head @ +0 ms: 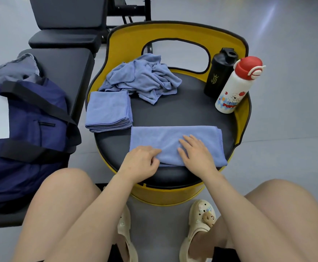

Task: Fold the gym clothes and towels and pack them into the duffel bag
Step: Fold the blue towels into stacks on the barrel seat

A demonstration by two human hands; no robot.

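A half-folded blue towel (175,142) lies along the near edge of the round black worktop (188,114). The left hand (142,162) pinches its near-left corner with curled fingers; the right hand (196,153) presses flat on it, fingers straight. A folded towel stack (109,111) sits left, crumpled towels (143,78) beyond. The navy duffel bag (24,133) rests far left.

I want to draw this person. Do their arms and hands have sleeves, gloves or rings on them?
No sleeves show: both forearms are bare all the way up to the picture's edge. The left hand and the right hand wear no gloves, and no rings, watch or bracelets can be seen. The nails look short and unpainted. For your drawing, just plain bare arms and hands.
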